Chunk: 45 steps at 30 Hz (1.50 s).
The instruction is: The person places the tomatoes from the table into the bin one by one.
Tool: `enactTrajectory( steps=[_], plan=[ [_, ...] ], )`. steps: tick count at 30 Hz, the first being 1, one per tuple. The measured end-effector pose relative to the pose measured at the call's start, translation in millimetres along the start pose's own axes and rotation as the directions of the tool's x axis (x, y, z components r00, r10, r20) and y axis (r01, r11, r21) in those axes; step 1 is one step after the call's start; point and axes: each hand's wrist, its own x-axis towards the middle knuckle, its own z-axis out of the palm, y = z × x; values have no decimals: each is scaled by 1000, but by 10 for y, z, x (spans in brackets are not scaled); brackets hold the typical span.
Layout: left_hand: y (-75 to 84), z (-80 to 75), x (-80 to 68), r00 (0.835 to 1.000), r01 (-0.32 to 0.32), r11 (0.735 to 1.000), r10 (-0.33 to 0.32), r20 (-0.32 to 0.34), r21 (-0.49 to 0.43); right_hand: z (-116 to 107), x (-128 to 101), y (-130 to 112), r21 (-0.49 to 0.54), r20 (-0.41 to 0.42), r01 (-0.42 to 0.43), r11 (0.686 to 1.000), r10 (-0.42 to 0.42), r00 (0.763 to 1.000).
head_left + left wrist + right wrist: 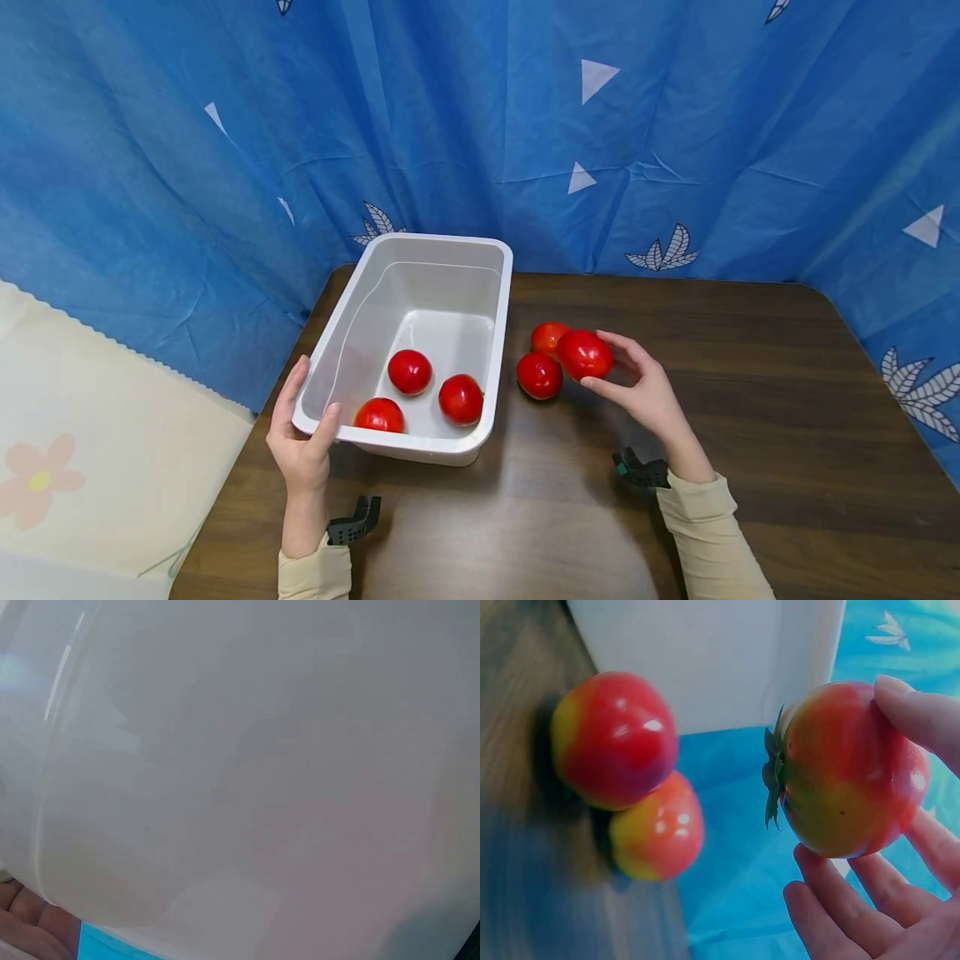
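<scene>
tomato in the right hand sits pinched between thumb and fingertips, lifted just above the brown table, right of the white tub. the right wrist view shows its green calyx pointing sideways toward the tub wall, with one finger on top and the others cupped beneath. two more tomatoes lie touching each other on the table just beside the held one, between it and the tub. three tomatoes rest on the tub floor, near its front end.

the held fruit looks smooth and glossy, so it is probably a bit slippery; it seems firm but would likely bruise or split under a hard squeeze or a drop. a wide, gentle hold round its widest part, away from the calyx, looks safest.

the left hand grips the tub's near left corner, thumb inside the rim and fingers outside. the tub appears to be thin, light plastic, fairly stiff at the rim, and could slide on the table if left unsteadied. the left wrist view shows only its pale wall close up.
</scene>
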Motion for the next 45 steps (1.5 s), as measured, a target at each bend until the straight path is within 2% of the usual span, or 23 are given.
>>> enactTrajectory(
  steps=[10, 22, 45],
  plan=[
    [2, -13, -6, 1000, 10, 1000, -10, -4, 2, 3, 39, -217, 11, 18, 32, 999, -32, 999],
    [10, 2, -2, 1000, 10, 1000, -10, 7, 1, 103, 96, -438, 60, 46, 119, 991, -121, 992],
    [40, -15, 3, 999, 40, 999, -40, 13, 19, 488, 98, -839, 152, 134, 180, 972, -201, 970]
  ],
)
